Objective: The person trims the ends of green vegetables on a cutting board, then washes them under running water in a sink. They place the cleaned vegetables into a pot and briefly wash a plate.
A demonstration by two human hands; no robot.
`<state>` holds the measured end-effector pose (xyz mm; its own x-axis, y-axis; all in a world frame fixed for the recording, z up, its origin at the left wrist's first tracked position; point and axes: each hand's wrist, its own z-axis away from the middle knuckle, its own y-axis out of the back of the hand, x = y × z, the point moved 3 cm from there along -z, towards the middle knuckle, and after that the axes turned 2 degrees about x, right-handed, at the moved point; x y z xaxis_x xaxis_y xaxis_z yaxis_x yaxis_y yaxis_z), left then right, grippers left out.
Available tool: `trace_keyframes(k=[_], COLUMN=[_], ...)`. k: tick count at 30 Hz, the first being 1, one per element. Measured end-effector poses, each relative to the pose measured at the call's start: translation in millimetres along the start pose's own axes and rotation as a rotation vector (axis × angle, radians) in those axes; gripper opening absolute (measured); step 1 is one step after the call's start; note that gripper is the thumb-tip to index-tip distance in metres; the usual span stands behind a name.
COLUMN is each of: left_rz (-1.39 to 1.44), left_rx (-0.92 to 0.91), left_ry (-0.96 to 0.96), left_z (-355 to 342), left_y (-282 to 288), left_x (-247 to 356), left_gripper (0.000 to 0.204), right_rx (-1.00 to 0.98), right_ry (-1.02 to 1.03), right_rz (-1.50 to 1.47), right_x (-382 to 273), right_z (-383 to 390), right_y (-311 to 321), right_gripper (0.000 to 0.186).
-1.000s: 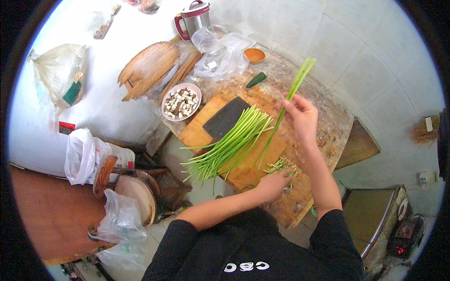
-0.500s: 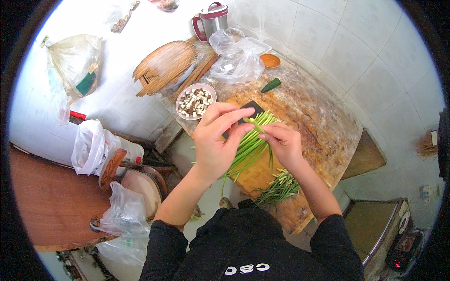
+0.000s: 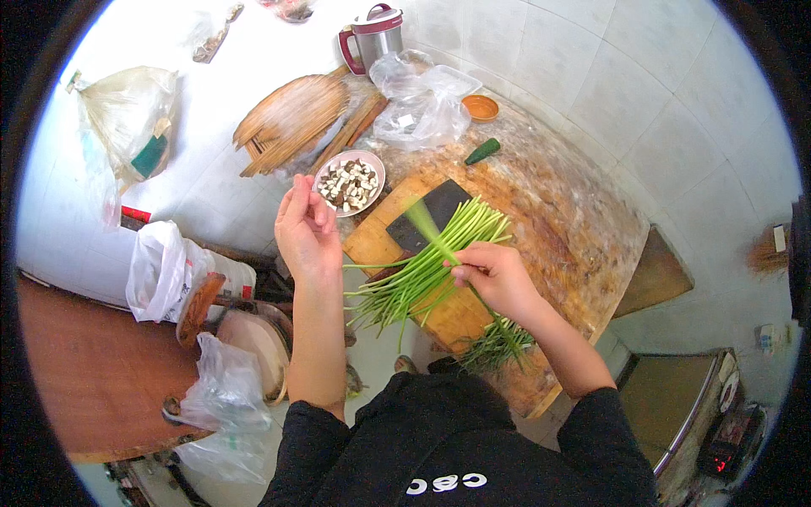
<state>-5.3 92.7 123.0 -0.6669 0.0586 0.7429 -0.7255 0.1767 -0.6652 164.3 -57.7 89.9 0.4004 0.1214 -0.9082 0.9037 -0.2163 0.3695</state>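
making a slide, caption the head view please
Right hand holds green stems over a cutting board; left hand raised.

The stems (image 3: 422, 269) are showing bright green — the blade (image 3: 448, 201) is looking near-black, the dish (image 3: 481, 107) is showing orange.

the scene is brightly lit, and the wall (image 3: 258, 63) at the upper left of the frame is blown out to white. the held stalks (image 3: 421, 222) near the centre are smeared by blur. straight lines are bowed toward the rim, which is swallowed by blackness.
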Motion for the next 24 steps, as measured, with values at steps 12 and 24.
trace_keyframes(k=[12,24], left_rz=[-0.553,-0.421], left_rx=[-0.615,-0.559], left_ry=[0.66,0.61], left_z=[91.2,89.5], left_y=[-18.2,-45.2], left_x=[-79.9,-67.7], left_gripper=[0.021,0.025], right_rx=[0.393,0.546], right_ry=[-0.257,-0.216], right_rz=[-0.89,-0.8], right_x=[-0.8,-8.5], right_z=[-19.4,-25.3], right_y=[10.0,35.6], right_gripper=[0.019,0.009])
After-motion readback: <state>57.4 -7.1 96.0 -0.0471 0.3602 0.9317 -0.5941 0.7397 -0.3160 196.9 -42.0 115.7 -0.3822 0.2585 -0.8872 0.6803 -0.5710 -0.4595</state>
